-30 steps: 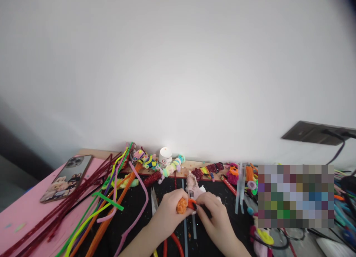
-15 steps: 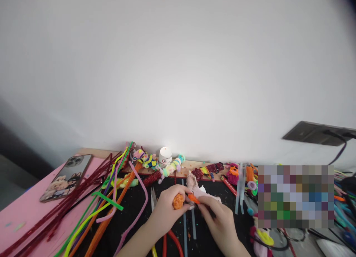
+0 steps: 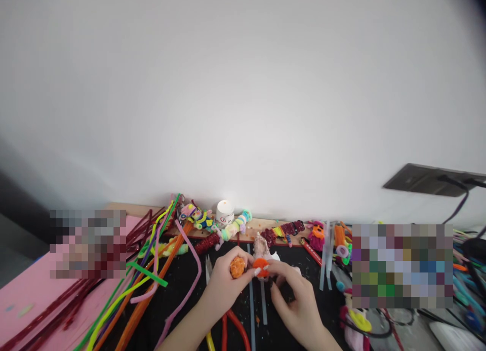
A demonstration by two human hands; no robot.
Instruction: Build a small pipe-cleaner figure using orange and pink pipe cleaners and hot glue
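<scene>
My left hand [image 3: 224, 277] is closed, with a bumpy orange ball-like piece [image 3: 238, 267] enclosed by the curled forefinger and thumb. Its thumb tip also presses on a flat, bright orange disc [image 3: 260, 266]. From the other side, my right hand [image 3: 296, 293] reaches the disc's right edge with its forefinger; the thumb is apart from it below. Whatever lies behind the disc is hidden. Just beyond the fingers lies a pale pink fuzzy piece [image 3: 260, 243]. Scissors [image 3: 208, 270] with a yellow handle and red-handled pliers [image 3: 238, 326] lie under and beside my left forearm.
Pipe cleaners [image 3: 129, 310] in many colours spread over the left side, partly on a pink surface [image 3: 34, 290]. A white paper cup [image 3: 225, 212] and fuzzy figures [image 3: 318, 233] line the back by the wall. Clear glue sticks [image 3: 252, 300] lie on the black mat [image 3: 190, 310]. Cables run at right.
The orange disc has turned so its round face shows. My right thumb has come away from it, and the orange ball has shifted slightly left and up with my left hand.
</scene>
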